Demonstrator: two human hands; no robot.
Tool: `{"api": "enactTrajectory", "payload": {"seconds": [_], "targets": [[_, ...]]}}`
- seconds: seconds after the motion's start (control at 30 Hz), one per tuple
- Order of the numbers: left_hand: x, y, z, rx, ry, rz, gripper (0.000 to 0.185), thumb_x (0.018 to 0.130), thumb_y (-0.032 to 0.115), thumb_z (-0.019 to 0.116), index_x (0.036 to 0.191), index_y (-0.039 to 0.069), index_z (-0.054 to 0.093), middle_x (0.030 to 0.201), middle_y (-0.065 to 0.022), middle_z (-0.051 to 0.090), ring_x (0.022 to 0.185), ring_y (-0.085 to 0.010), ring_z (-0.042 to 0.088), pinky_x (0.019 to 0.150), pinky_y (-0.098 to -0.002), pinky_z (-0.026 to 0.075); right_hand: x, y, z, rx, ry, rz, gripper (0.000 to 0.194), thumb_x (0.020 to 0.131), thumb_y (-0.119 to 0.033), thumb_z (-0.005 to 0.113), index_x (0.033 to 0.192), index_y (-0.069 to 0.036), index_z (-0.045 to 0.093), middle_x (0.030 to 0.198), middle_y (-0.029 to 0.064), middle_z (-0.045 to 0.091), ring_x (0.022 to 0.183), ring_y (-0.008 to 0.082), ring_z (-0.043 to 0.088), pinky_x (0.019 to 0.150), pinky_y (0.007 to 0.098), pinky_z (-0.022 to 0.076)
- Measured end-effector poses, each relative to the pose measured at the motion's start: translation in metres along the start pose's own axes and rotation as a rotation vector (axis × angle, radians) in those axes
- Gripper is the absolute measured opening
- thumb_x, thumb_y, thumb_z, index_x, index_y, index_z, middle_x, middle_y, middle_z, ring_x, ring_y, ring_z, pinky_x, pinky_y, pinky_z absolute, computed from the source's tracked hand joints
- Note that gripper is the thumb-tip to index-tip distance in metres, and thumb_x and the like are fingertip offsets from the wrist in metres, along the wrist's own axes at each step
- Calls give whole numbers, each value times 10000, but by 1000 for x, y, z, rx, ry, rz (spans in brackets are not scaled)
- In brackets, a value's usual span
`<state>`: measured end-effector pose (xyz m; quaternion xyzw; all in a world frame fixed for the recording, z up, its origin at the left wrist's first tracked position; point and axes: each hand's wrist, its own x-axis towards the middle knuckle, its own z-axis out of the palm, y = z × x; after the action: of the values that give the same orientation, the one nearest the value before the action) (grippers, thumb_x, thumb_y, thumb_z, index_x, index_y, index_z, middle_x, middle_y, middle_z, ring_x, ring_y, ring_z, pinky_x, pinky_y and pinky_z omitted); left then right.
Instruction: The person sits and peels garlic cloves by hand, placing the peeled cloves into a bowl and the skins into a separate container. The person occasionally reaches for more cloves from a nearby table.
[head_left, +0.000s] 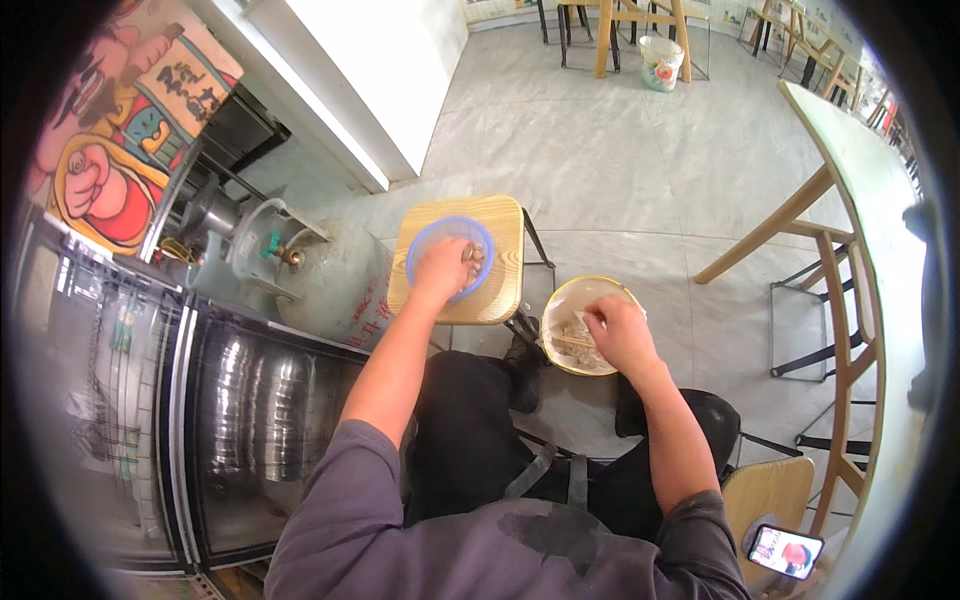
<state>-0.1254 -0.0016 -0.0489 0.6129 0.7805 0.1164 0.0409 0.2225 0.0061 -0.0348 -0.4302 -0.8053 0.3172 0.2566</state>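
A blue-rimmed plastic bowl (489, 259) stands on a square wooden stool (502, 304). Into it reaches my left hand (441, 266), beside several small brownish pieces (472, 253); whether its fingers hold one is hidden. My right hand (616, 326) is over a yellow-rimmed bin (550, 307) on the floor, fingers bent together. Whether anything is pinched in them is too small to tell. Inside the bin lie a pale liner, a pair of thin sticks (574, 341) and light-coloured scraps.
A gas cylinder (330, 277) with a green valve knob stands left of the stool, near a glass-fronted cabinet (255, 427). On the right are a long table (892, 225) and a wooden seat (772, 480) bearing a lit phone (786, 551). A patterned bucket (661, 64) stands farther off.
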Motion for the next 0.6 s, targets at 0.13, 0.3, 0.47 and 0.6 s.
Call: {"api": "enactTrajectory", "payload": {"seconds": [0.13,0.3,0.47,0.6], "targets": [[12,4,9,-20,-28,-23,255,887,190,635,1122,109,691,1061,-156,665,1003,-383,616,855,-461,483,-3,23,6,-54,-2,-46,150,865,-167,623,874,-34,691,882,158,681,857,364,649,746,465,521],[11,25,-13,-113,277,-96,200,924,149,615,1073,42,695,1000,-151,704,895,-310,666,790,-418,513,-5,23,-15,10,107,-18,147,862,-136,673,914,-1,697,883,162,682,809,337,666,736,416,528],[-23,124,-19,-1049,-101,-121,203,957,123,637,1098,-17,679,879,-44,691,720,-96,585,658,-254,481,-2,8,-22,433,219,97,217,884,-163,681,1036,-8,677,945,126,709,807,262,677,727,361,535],[-35,192,-8,-1309,-402,99,170,960,99,635,1075,-21,670,868,-49,688,690,-79,555,628,-232,458,-3,9,-28,797,226,208,244,916,-189,700,1061,4,666,908,73,707,759,148,652,706,297,529]]}}
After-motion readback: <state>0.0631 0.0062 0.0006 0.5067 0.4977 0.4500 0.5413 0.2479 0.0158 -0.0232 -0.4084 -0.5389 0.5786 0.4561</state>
